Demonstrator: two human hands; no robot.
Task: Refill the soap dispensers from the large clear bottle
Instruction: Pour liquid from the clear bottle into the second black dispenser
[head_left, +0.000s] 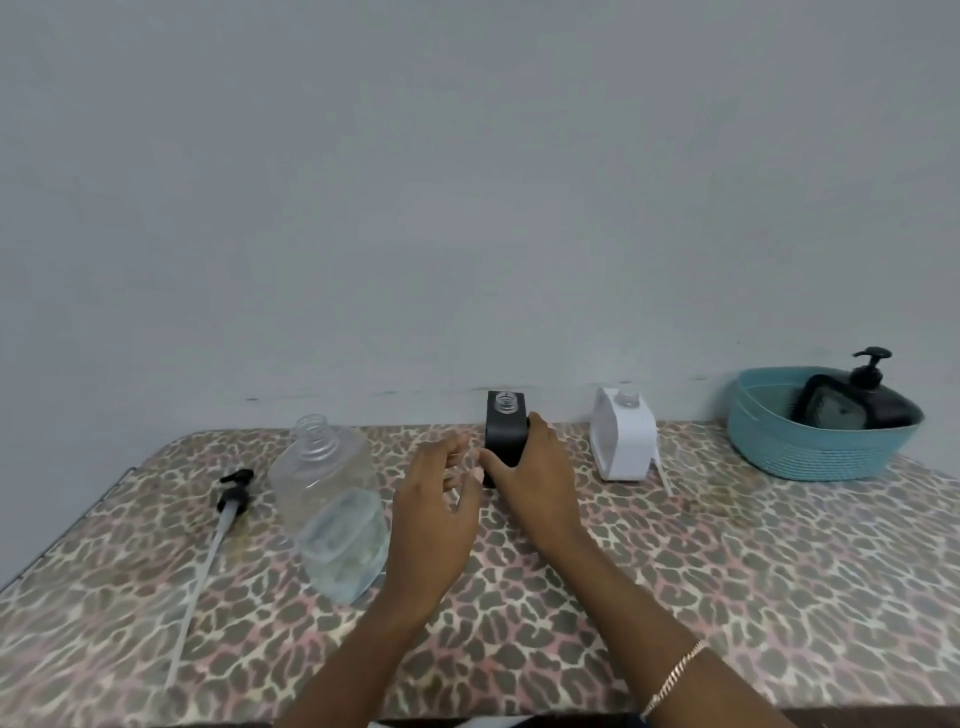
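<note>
The large clear bottle (332, 499) stands uncapped left of centre, with a little liquid at its bottom. Its black pump with a long tube (223, 514) lies on the table to its left. A black dispenser (506, 431) with an open clear neck stands at the back centre. My right hand (530, 478) wraps around its right side and front. My left hand (436, 514) hovers just left of it, fingers apart, holding nothing. A white dispenser (623, 436), also uncapped, stands to the right, with a thin tube lying beside it.
A teal woven basket (810, 447) at the back right holds another black pump dispenser (867, 395). The table (727, 571) has a leopard-print cover and stands against a plain grey wall. Its left edge runs diagonally near the pump tube.
</note>
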